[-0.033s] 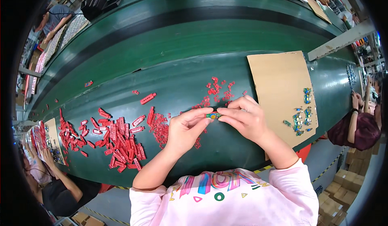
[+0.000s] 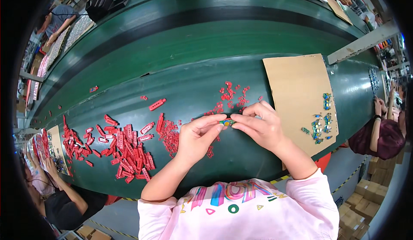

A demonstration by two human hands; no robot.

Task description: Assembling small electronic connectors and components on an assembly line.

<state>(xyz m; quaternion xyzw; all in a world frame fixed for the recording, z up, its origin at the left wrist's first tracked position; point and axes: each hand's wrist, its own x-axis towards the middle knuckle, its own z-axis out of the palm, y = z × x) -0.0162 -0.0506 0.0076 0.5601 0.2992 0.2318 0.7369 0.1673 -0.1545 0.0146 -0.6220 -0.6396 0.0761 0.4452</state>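
A small green part (image 2: 226,122) sits pinched between both hands, just above the green surface (image 2: 241,154). The left hand (image 2: 195,137) has its grip narrow on the part's left end with thumb and forefinger; the right hand (image 2: 257,126) holds the right end the same way. Red pieces (image 2: 129,147) lie heaped to the left, a few more (image 2: 232,94) just beyond the hands. A cardboard sheet (image 2: 297,89) on the right carries finished green parts (image 2: 320,122).

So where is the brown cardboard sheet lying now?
In the head view, the cardboard sheet lies on the green belt, to the person's right, just beyond the right hand.
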